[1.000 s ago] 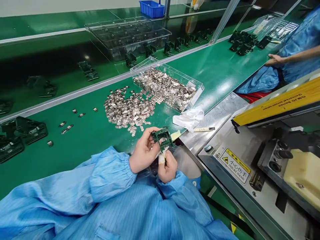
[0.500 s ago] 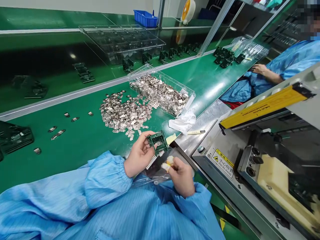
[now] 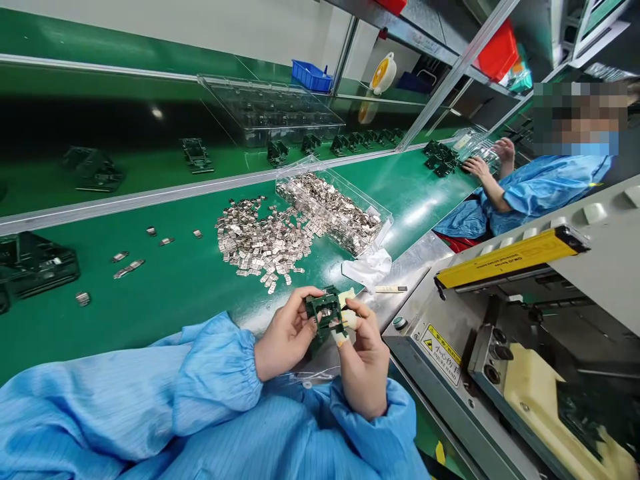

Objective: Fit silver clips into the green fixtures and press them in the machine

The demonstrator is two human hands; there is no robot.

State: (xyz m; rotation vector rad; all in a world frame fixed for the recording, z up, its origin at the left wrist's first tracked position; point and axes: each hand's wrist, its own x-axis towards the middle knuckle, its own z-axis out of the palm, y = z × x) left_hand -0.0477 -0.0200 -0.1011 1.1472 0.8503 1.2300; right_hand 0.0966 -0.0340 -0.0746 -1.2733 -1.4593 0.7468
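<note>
A dark green plastic frame (image 3: 326, 311) with an opening in its middle is held over the table's front edge. My left hand (image 3: 286, 333) grips its left side between thumb and fingers. On its right side my right hand (image 3: 364, 357) closes its fingers round the edge; pale yellow covers sit on some fingertips. Small metal bits show inside the opening, partly hidden. Beyond my hands lies a loose pile of small metal pieces (image 3: 260, 243) on the green table. A clear tray (image 3: 385, 233) full of similar pieces stands beside the pile.
A white cloth (image 3: 369, 268) and a yellowish marked strip (image 3: 391, 289) lie near the table edge. Green assemblies (image 3: 37, 263) rest at the left, more along the back. At the right stands a machine with a yellow bar (image 3: 507, 257). A person (image 3: 545, 193) sits beyond it.
My right hand has moved up from below the frame onto its right side. The frame has turned in my left hand. The view has shifted, and the other person's hands are now at the clear trays.
</note>
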